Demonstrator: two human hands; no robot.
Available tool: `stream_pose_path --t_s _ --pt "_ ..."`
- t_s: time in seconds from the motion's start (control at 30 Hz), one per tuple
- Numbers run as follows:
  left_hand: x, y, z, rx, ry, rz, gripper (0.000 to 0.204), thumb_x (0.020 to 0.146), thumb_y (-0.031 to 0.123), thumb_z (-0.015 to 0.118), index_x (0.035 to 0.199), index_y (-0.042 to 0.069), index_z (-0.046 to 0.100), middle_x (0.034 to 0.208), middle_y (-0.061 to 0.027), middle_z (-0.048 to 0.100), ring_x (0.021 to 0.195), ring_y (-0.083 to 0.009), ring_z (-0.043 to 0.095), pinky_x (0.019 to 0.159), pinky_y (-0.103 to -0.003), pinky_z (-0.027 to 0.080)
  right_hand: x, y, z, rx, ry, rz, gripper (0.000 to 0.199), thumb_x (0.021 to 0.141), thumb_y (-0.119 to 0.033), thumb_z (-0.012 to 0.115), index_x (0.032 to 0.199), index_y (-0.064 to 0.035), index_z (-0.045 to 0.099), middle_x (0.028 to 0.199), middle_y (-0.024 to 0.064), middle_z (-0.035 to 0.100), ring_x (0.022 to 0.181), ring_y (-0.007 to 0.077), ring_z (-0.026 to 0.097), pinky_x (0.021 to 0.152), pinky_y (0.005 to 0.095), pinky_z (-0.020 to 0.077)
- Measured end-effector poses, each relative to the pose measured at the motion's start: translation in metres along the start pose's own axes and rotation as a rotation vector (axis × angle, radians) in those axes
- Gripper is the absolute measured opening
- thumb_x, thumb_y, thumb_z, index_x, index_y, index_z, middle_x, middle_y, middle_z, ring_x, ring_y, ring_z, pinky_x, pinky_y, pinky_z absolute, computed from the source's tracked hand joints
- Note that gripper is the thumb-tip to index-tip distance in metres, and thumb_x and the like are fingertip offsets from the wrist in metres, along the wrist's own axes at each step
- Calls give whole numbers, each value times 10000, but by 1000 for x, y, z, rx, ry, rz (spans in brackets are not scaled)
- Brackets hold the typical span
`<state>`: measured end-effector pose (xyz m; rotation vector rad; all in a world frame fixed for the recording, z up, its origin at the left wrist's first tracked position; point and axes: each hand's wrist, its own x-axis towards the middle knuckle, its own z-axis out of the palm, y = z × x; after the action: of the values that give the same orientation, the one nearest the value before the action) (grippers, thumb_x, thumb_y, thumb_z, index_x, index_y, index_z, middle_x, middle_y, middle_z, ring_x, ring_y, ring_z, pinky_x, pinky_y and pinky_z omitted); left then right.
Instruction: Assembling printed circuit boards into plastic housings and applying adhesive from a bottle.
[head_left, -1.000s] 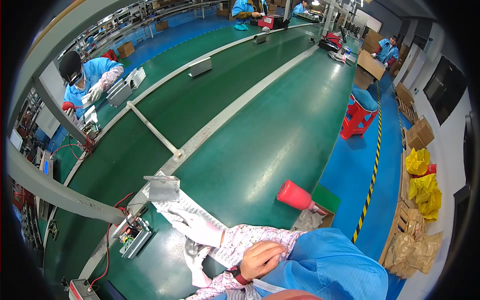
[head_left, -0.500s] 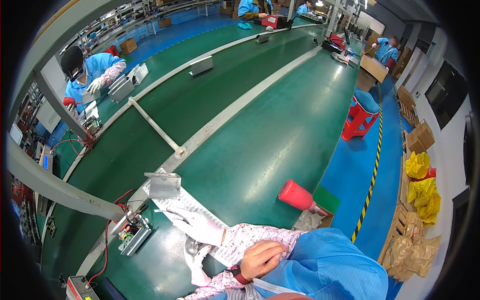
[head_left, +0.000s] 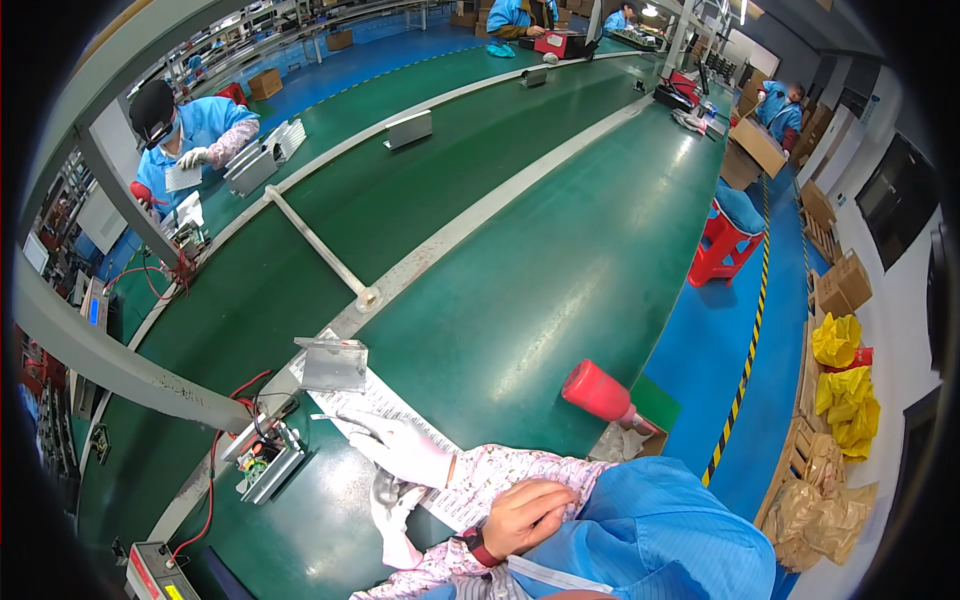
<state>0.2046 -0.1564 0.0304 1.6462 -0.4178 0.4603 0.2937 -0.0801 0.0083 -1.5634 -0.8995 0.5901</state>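
Note:
My right hand (head_left: 415,452), in a white glove, lies over a long printed paper strip (head_left: 395,405) on the green bench. A thin pen-like stick (head_left: 321,417) juts from its fingertips, and the fingers look closed on it. My bare left hand (head_left: 528,517) crosses the right forearm, its fingers curled against the floral sleeve (head_left: 500,470); a red band circles that wrist. A loose-looking white glove with a grey palm (head_left: 392,508) lies below my right hand, partly covered. At the strip's far end stands a grey metal bracket (head_left: 335,367).
Left of my hands sits a circuit board on a metal heatsink (head_left: 275,470), near red wires and a post. A red bottle (head_left: 597,390) lies tilted by the bench's right edge. Across the bench, a co-worker (head_left: 190,140) handles a silver metal part. A red stool (head_left: 725,245) stands right.
The view has shifted slightly. My hands hold nearly still. The co-worker at left has turned the silver part, and the person at far right has tilted a carton.

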Motion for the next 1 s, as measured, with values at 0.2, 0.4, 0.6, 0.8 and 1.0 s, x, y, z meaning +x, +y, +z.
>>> stream_pose_path --t_s 0.2,0.4,0.6,0.8,1.0 --pt "0 -1 -1 -5 -11 15 197 820 6 700 1011 4 749 1045 -108 728 911 -277 689 827 -341 550 -1 -9 -4 5 -48 57 427 1018 -288 557 1426 -163 573 1165 65 718 753 152 628 704 290 518" --pt "0 -1 0 -5 -17 10 205 818 0 697 1017 4 745 1050 -108 727 909 -275 687 831 -340 548 -1 -5 -3 4 -63 96 416 1018 -280 559 1417 -168 589 1123 56 727 736 146 623 684 286 511" --pt "1 1 0 -10 -8 11 211 809 -8 695 1014 3 744 1051 -107 726 904 -274 687 825 -337 546 -1 -5 -2 19 -55 90 403 1019 -281 561 1403 -168 606 1082 53 730 719 141 617 662 281 502" --pt "2 1 -1 7 -13 24 215 801 -13 695 1010 3 743 1048 -107 725 896 -274 687 815 -336 546 -2 -5 -1 28 -31 54 402 1018 -280 563 1402 -169 607 1077 49 727 707 136 609 650 279 500" --pt "0 0 0 -9 -4 24 214 800 -12 693 1008 4 744 1041 -108 725 888 -275 687 805 -337 547 -3 -8 -2 8 -72 116 400 1019 -277 558 1402 -173 608 1059 46 730 688 133 599 634 281 493"
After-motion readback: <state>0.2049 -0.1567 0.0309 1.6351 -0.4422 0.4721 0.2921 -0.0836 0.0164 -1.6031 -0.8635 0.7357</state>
